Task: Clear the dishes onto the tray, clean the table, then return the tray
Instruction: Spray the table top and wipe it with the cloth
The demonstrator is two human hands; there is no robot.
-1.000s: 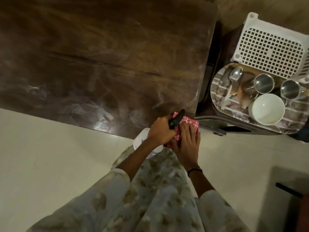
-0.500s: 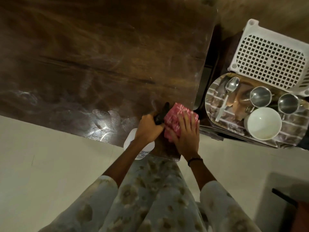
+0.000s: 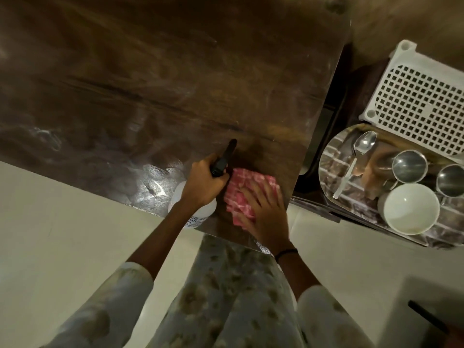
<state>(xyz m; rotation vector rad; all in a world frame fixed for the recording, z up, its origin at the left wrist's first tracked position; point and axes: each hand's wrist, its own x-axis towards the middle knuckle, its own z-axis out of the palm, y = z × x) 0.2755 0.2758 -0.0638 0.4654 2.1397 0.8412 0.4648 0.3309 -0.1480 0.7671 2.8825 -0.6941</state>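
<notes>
My left hand (image 3: 203,182) grips the neck of a white spray bottle (image 3: 193,212) with a black nozzle, held over the near edge of the dark wooden table (image 3: 150,84). My right hand (image 3: 263,209) presses flat, fingers straight, on a red checked cloth (image 3: 241,189) near the table's front right corner. To the right, a patterned tray (image 3: 334,156) on a lower stand carries a spoon (image 3: 361,149), two steel cups (image 3: 409,166) (image 3: 452,180) and a white bowl (image 3: 411,208).
A white perforated plastic basket (image 3: 421,104) lies upside down behind the tray. Pale floor (image 3: 62,234) runs along the table's near edge. A wet, shiny patch (image 3: 153,179) marks the table left of the bottle. A dark object (image 3: 426,317) is at the lower right.
My right hand has slid the cloth from the table's front right corner inward and toward the near edge. My left hand with the spray bottle moved along and its nozzle now points away over the table.
</notes>
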